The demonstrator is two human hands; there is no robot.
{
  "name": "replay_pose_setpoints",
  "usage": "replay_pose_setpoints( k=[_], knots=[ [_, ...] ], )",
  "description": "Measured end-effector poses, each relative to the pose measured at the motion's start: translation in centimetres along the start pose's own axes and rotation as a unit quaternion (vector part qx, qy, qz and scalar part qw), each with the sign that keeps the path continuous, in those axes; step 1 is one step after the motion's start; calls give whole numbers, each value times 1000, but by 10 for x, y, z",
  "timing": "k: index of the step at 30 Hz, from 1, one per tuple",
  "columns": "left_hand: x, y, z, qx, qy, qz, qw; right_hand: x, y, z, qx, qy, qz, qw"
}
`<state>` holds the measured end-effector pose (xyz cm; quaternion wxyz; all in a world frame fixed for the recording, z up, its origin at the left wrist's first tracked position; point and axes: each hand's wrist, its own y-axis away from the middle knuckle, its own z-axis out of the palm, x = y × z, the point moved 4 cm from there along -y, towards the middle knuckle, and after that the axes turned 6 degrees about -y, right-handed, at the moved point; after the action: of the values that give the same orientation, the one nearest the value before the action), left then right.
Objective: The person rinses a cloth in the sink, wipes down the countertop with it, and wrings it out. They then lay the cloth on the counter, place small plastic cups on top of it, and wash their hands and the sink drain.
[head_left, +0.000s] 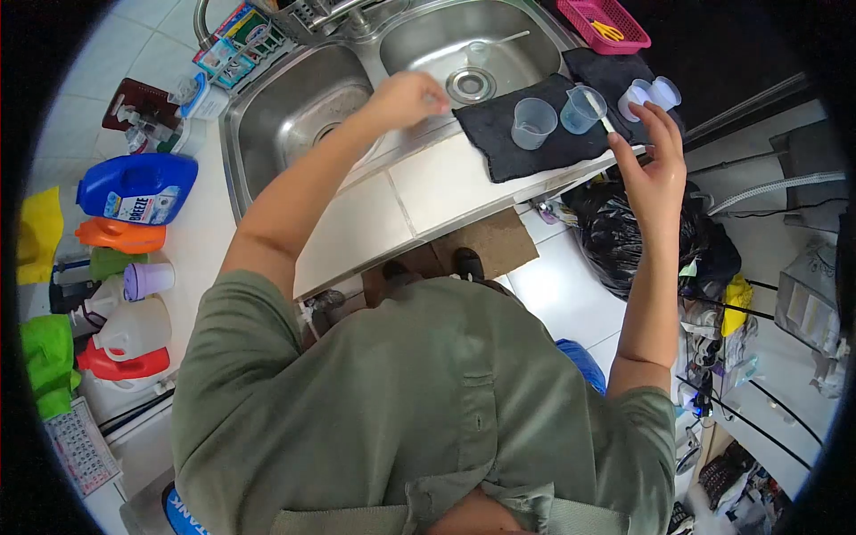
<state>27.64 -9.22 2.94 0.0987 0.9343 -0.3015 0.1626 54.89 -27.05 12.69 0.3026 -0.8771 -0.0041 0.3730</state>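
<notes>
My left hand (406, 100) is over the divider and front rim of the double sink (392, 160), its fingers smeared by motion. My right hand (655, 156) has its thumb and fingers apart, with nothing between them. Its thumb tip is close to a white stick (599, 109), which leans in a clear cup with bluish contents (578, 116). Left of that cup stands another clear cup (532, 127) on a black cloth (499, 156). Two small pale cups (636, 94) are just behind my right fingers.
A small clear cup (478, 53) with a white handle lies in the right basin. A pink basket (615, 22) holds yellow scissors. Bottles, including a blue jug (138, 189), line the left counter. A black trash bag (615, 227) is below the counter.
</notes>
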Motion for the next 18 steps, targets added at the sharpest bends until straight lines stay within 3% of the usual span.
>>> replay_pose_setpoints(
  k=[2, 3, 5, 12, 15, 18],
  knots=[
    [2, 27, 15, 52, 32, 84, 995, -1, 1, 1, -7, 0, 14, 1000],
    [5, 32, 19, 52, 33, 83, 995, -3, 0, 3, -12, -5, 13, 1000],
    [14, 41, 20, 161, -38, 10, 986, -7, -1, 8, -22, -10, 12, 1000],
    [11, 49, 28, 192, -42, -29, 980, -32, -12, 35, -52, -76, -14, 996],
    [2, 46, 28, 198, -58, 37, 978, -47, -14, 50, -66, -94, -26, 993],
    [-29, 51, 5, 203, -154, -39, 966, -65, -17, 64, -68, -102, -51, 991]
  ],
)
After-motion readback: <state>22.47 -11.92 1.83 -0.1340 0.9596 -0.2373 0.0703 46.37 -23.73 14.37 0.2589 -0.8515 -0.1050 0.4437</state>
